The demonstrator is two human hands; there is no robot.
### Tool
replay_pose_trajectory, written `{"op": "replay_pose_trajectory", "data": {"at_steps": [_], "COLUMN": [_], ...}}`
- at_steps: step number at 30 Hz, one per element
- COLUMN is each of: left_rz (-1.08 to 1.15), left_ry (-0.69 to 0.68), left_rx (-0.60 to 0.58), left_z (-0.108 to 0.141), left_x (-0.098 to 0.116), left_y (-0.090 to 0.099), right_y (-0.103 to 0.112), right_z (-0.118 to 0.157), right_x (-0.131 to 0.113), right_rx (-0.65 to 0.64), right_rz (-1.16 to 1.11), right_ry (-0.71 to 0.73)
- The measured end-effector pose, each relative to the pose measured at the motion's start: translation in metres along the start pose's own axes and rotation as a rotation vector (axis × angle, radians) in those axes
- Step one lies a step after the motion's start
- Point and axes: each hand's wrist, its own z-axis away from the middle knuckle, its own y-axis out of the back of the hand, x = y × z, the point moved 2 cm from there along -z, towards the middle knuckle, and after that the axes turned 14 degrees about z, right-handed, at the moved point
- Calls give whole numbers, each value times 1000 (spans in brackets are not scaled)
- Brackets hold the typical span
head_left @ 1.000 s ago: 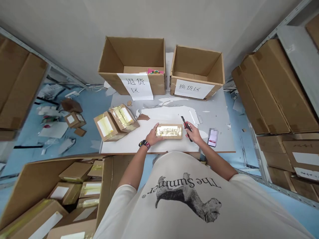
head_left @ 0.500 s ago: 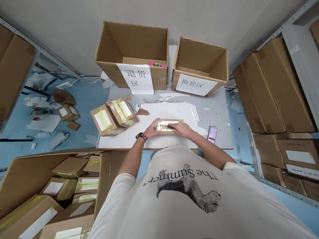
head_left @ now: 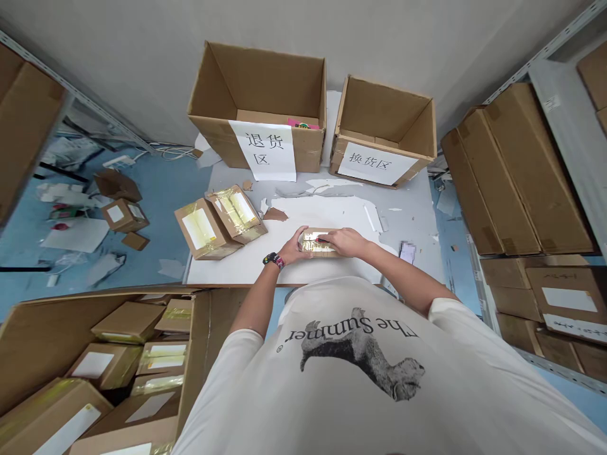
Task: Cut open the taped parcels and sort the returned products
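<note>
A small cardboard box (head_left: 315,251) with shiny tape and a label on top lies on the white table near its front edge. My left hand (head_left: 294,245), with a dark watch and a bracelet at the wrist, grips the box's left end. Over the box's right part is my right hand (head_left: 348,242), closed on a thin red-and-black box cutter (head_left: 324,239). The cutter's tip is at the taped top; whether it has gone through the tape is too small to tell. My right hand hides the box's right end.
Two taped boxes (head_left: 203,230) sit left on the table (head_left: 227,273). Behind stand two labelled open cartons, one large (head_left: 308,148) and one smaller (head_left: 336,161). A phone (head_left: 407,253) lies right. A big carton (head_left: 202,328) of parcels stands at lower left; shelved boxes (head_left: 516,170) line the right.
My right hand with the box cutter has shifted left over the box, covering more of its right end. My left hand keeps its hold. The whole view has shifted slightly.
</note>
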Motion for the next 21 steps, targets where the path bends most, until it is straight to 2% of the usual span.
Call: {"op": "replay_pose_trajectory", "data": {"at_steps": [7, 17, 21], "left_rz": [-20, -27, -36], "left_ry": [-22, -24, -15], "left_rx": [16, 11, 14], "left_z": [-1, 0, 0], "left_x": [-1, -7, -6], "left_y": [1, -1, 0], "right_y": [9, 15, 24], "right_z": [-8, -13, -15], "right_x": [0, 2, -1], "right_rx": [43, 33, -20], "right_rz": [-7, -13, 107], "right_ry": [11, 36, 52]}}
